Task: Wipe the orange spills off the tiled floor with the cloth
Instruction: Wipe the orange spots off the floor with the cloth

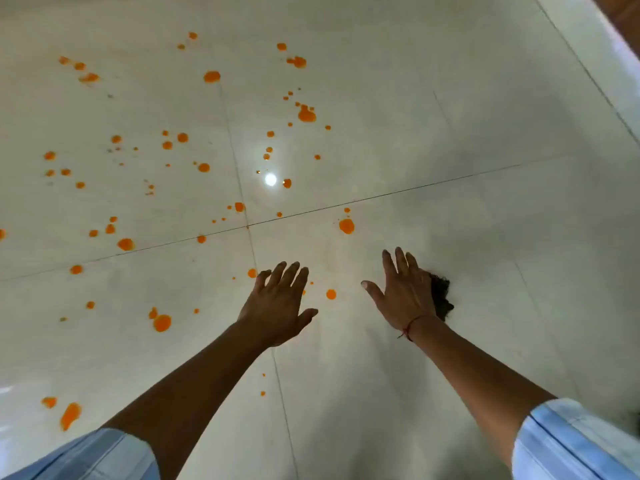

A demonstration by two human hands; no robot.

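left hand (277, 306) and right hand (405, 292) over tiled floor (485, 202), fingers (289, 271) straight, released, dark cloth (441, 296) partly behind right hand, orange spills (307, 115) ahead

indoor room, glossy tiled floor (450, 133), lamp reflection (270, 179)

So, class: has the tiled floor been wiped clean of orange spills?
No: many orange spills dot the tiled floor, mostly toward the person's left.

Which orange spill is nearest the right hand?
The round spill beside the thumb of the right hand; all the other spills lie farther off.
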